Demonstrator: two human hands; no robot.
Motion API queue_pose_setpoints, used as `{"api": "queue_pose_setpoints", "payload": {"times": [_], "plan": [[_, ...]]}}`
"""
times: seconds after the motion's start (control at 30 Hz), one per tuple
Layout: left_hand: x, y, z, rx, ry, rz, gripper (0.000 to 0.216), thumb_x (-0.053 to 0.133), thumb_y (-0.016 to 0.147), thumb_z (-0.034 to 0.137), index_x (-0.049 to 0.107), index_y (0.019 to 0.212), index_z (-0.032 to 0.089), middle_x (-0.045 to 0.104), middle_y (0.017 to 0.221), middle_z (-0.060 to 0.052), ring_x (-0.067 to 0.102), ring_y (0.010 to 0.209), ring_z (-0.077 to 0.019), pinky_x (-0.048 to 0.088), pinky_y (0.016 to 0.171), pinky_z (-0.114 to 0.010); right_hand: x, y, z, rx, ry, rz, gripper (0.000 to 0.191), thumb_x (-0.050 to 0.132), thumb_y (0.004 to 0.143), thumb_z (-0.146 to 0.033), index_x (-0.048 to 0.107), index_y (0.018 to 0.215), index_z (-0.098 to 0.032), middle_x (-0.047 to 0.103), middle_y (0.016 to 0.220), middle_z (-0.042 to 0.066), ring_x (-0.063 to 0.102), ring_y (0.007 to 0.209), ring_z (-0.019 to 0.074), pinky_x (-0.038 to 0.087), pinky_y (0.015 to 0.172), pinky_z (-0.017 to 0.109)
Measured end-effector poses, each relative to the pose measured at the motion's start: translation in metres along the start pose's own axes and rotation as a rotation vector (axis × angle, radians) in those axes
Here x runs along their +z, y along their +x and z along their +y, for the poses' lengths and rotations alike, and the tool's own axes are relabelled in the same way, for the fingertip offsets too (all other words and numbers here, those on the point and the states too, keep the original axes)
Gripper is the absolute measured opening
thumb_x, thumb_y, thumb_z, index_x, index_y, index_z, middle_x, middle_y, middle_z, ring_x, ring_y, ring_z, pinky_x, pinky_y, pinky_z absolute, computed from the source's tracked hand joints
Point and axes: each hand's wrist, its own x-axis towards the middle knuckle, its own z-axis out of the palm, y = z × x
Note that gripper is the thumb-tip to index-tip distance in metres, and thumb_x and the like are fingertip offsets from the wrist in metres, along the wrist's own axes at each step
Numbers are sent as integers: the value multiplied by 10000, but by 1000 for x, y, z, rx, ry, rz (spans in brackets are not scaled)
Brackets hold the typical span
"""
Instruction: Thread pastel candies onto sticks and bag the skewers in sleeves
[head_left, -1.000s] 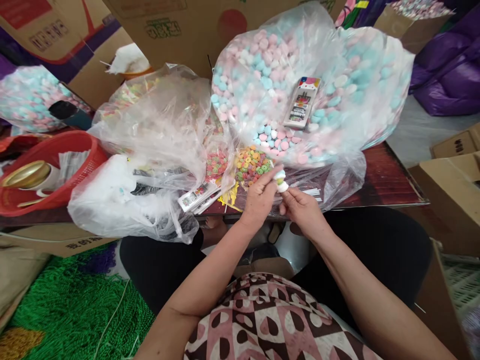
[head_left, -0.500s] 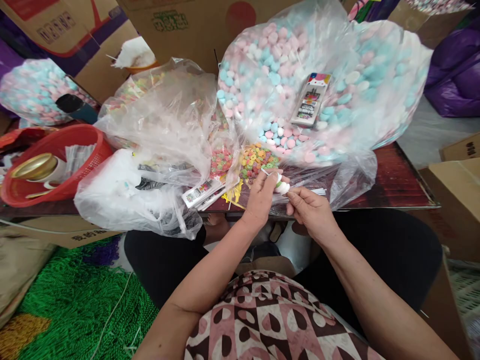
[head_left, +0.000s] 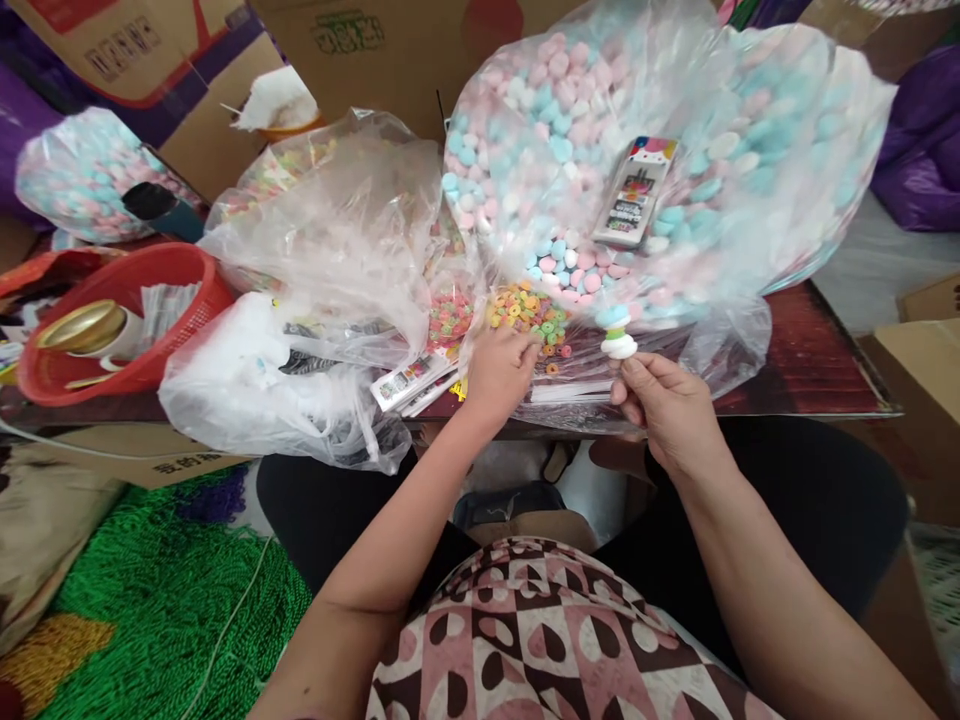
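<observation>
My right hand (head_left: 671,410) pinches the lower end of a candy skewer (head_left: 618,338) and holds it upright above the table's front edge. White pieces, a green ring and a pale blue piece on top are stacked on it. To the left, my left hand (head_left: 499,375) reaches into a heap of colourful ring candies (head_left: 536,318), fingers curled together. Its fingertips are partly hidden, so whatever they pinch cannot be made out. Thin white sticks (head_left: 570,393) lie on the table between my hands.
Behind the hands lies a large clear bag of pastel candies (head_left: 510,130), a printed packet (head_left: 636,195) on top. At left are a red basket (head_left: 202,300), a bag of white material (head_left: 225,375) and printed cards (head_left: 409,382). Cardboard boxes (head_left: 405,90) stand behind.
My hands have moved apart. The right hand has raised the skewer and turned it upright, rightward; the left hand has left the skewer and gone to the ring candies.
</observation>
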Motion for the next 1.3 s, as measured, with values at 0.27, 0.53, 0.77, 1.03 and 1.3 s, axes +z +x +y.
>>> {"api": "queue_pose_setpoints", "payload": {"times": [0.27, 0.53, 0.77, 1.03, 1.3], "plan": [[13, -1, 9, 154, 544, -190, 176, 544, 897, 206, 715, 930, 185, 629, 1049, -142, 550, 1007, -308, 392, 855, -435, 7, -2, 5, 17, -58, 1, 366, 676, 789, -548, 647, 853, -189, 557, 560, -34, 349, 388, 66, 224, 377, 222], [5, 1, -13, 13, 126, -84, 213, 553, 909, 264, 754, 947, 207, 656, 885, -71, 592, 895, -216, 438, 811, -343, 12, -9, 6, 38, -123, -70, 365, 661, 792, -551, 640, 841, -190, 570, 568, -35, 360, 394, 67, 248, 386, 220], [7, -2, -1, 44, 27, -149, 185, 599, 868, 249, 784, 877, 248, 686, 875, -66, 583, 935, -237, 421, 897, -399, 13, -7, 7, 47, -112, -48, 344, 667, 796, -519, 649, 864, -183, 567, 566, -41, 357, 395, 60, 253, 384, 209], [3, 2, 0, -432, -1082, -54, 276, 738, 736, 429, 740, 900, 208, 735, 867, -40, 627, 734, -128, 486, 702, -271, 13, -10, 7, 82, -124, -102, 348, 667, 798, -525, 653, 833, -178, 580, 549, -34, 371, 374, 58, 248, 364, 203], [1, -6, 10, -459, -1258, 3, 252, 827, 635, 302, 717, 843, 214, 718, 840, -3, 654, 815, -120, 498, 790, -264, 14, -10, 14, 79, -103, -102, 338, 666, 802, -522, 646, 827, -185, 595, 556, -31, 369, 374, 57, 257, 359, 201]]}}
